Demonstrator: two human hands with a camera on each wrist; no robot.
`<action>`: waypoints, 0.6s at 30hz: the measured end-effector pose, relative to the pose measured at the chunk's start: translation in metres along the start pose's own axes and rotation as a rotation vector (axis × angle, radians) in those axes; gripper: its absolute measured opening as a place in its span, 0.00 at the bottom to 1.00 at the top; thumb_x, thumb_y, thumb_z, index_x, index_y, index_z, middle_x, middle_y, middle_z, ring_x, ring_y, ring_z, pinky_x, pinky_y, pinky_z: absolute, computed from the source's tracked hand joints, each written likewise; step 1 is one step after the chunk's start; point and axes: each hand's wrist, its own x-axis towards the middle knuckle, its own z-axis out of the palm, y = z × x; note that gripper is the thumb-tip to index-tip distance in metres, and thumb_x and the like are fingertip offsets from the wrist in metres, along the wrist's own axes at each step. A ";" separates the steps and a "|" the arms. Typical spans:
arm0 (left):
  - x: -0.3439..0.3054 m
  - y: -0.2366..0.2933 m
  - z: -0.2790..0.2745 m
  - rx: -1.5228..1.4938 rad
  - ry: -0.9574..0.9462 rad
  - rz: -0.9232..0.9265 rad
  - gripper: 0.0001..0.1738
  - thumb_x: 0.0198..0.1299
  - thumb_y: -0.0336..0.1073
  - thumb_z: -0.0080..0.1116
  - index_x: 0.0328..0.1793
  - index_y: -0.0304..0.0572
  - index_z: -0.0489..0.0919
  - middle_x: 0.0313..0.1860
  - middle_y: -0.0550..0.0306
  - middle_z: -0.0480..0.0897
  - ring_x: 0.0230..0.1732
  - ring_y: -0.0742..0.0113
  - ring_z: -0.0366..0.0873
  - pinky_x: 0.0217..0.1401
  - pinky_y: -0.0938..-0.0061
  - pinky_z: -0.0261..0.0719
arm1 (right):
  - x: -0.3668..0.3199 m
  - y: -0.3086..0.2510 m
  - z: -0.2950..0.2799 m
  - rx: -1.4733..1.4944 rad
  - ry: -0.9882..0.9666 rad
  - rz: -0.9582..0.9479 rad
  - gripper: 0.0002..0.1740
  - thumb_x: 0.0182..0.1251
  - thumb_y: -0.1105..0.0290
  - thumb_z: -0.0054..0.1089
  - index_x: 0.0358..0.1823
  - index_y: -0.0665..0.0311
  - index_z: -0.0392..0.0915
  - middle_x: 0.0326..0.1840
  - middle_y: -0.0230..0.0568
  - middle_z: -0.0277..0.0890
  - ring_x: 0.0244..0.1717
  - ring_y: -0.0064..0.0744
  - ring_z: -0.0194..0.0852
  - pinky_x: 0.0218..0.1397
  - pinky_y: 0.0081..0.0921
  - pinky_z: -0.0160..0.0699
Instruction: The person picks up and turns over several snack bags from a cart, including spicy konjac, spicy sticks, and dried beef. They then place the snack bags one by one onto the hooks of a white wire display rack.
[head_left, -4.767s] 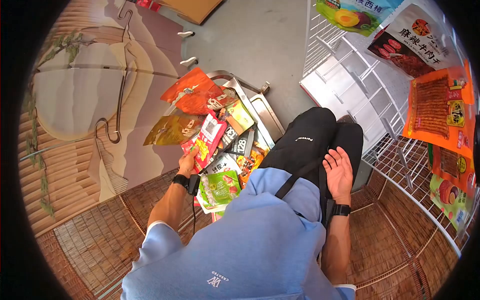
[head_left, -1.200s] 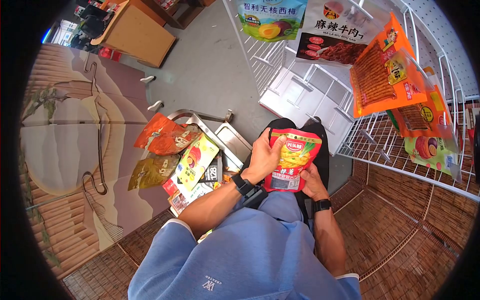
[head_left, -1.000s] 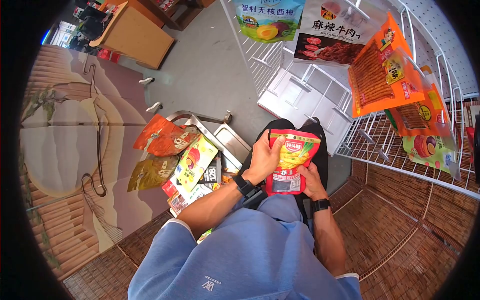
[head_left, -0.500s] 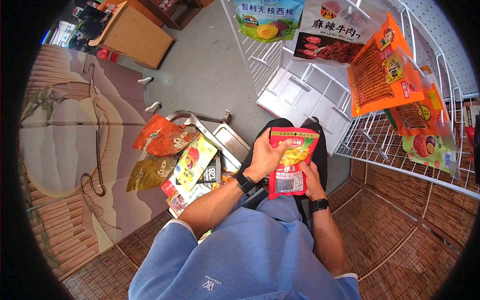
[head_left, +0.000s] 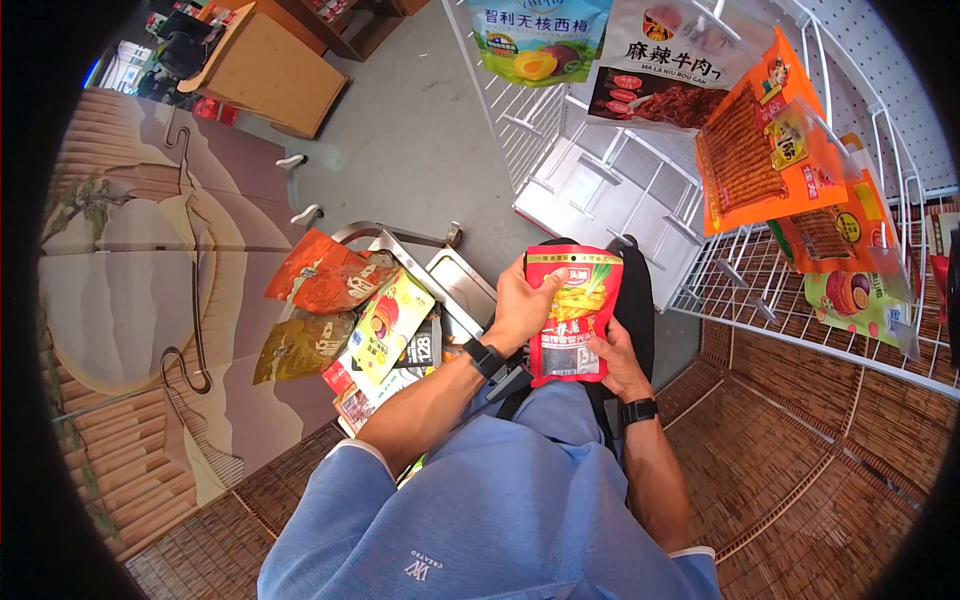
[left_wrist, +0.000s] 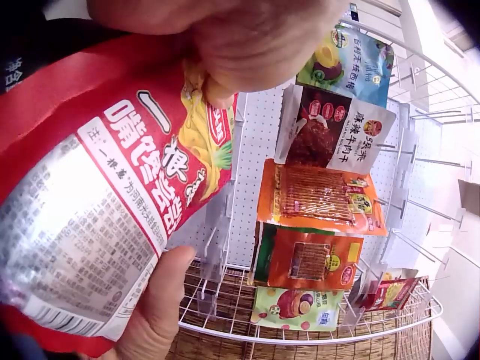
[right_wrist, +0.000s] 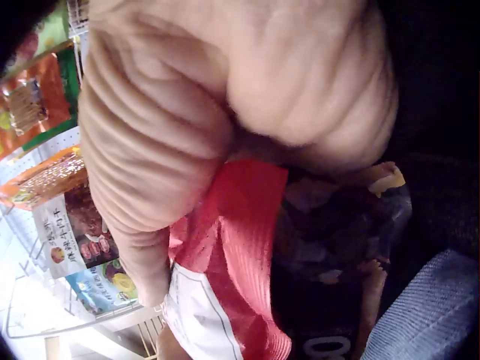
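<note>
Red snack pouch [head_left: 568, 330] is gripped by both hands [head_left: 523, 308] [head_left: 621, 362] at opposite sides, apparently to keep it steady.

we identify the red pouch [head_left: 545, 345] as smooth plastic film, glossy, with a bright glare across its silvery panel [left_wrist: 71, 217]. we note glossy, creased plastic on the orange-red bag [head_left: 320, 270] and shiny film on the orange stick pack [head_left: 745, 165]. we class the rack [head_left: 850, 363] as white-coated metal wire, smooth, and its perforated backing [left_wrist: 251, 135] as matt. we record bare metal with a soft sheen on the trolley [head_left: 467, 282]. we rate the floor [head_left: 400, 130] smooth and dull, the woven brown surface [head_left: 770, 440] rough, the desk [head_left: 265, 75] wood-like, and the blue shirt [head_left: 470, 500] matt cloth.
</note>
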 end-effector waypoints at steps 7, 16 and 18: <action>-0.007 0.015 0.003 0.026 -0.022 -0.028 0.14 0.69 0.29 0.67 0.58 0.33 0.82 0.47 0.53 0.90 0.45 0.73 0.87 0.49 0.74 0.86 | 0.001 0.002 -0.003 -0.029 0.042 0.002 0.35 0.68 0.71 0.73 0.72 0.67 0.67 0.66 0.44 0.78 0.62 0.36 0.82 0.66 0.37 0.85; -0.006 0.005 0.004 0.052 -0.029 0.029 0.12 0.70 0.31 0.67 0.54 0.31 0.82 0.45 0.54 0.90 0.43 0.75 0.86 0.47 0.75 0.86 | 0.002 0.009 -0.011 -0.006 0.089 -0.022 0.27 0.73 0.68 0.68 0.69 0.67 0.71 0.64 0.44 0.80 0.59 0.35 0.84 0.64 0.35 0.86; -0.006 0.007 0.005 0.058 -0.031 0.033 0.12 0.70 0.31 0.67 0.54 0.31 0.82 0.45 0.54 0.90 0.43 0.75 0.86 0.47 0.75 0.86 | 0.003 0.010 -0.014 -0.010 0.090 -0.022 0.27 0.73 0.67 0.68 0.69 0.68 0.70 0.64 0.45 0.80 0.59 0.35 0.84 0.64 0.36 0.86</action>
